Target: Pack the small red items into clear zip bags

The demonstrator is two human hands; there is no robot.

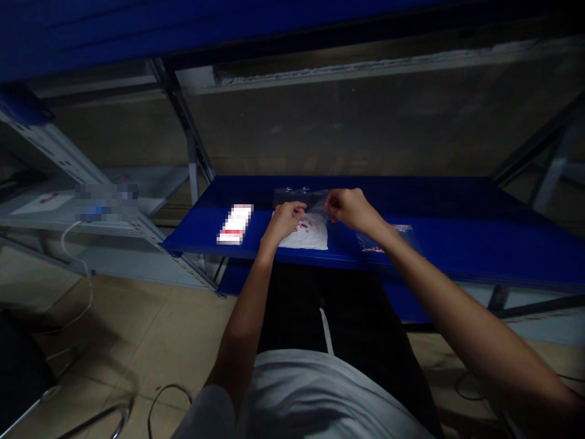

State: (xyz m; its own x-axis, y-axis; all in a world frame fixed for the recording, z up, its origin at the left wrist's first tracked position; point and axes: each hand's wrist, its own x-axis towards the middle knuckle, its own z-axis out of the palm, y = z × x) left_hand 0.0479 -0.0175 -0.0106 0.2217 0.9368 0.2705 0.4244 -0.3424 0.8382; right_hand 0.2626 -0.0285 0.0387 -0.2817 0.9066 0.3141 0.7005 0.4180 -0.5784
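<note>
On the blue shelf lies a white folded cloth (315,239) with a small reddish print, apparently a garment. My left hand (286,222) rests over its left part, fingers bent but apart, holding nothing I can see. A clear plastic bag (317,204) sits at the cloth's far edge, its right side lifted. My right hand (351,206) pinches that lifted side between thumb and fingers. Dim light makes the bag's outline hard to follow. Under my right forearm, another clear bag (404,231) holds small colourful pieces and is partly hidden.
A bright, blurred-out phone-like rectangle (235,224) lies left of the cloth on the blue shelf (475,238). A second blue shelf (256,30) hangs overhead. To the left, a grey rack (169,189) carries papers and a white cable (86,274).
</note>
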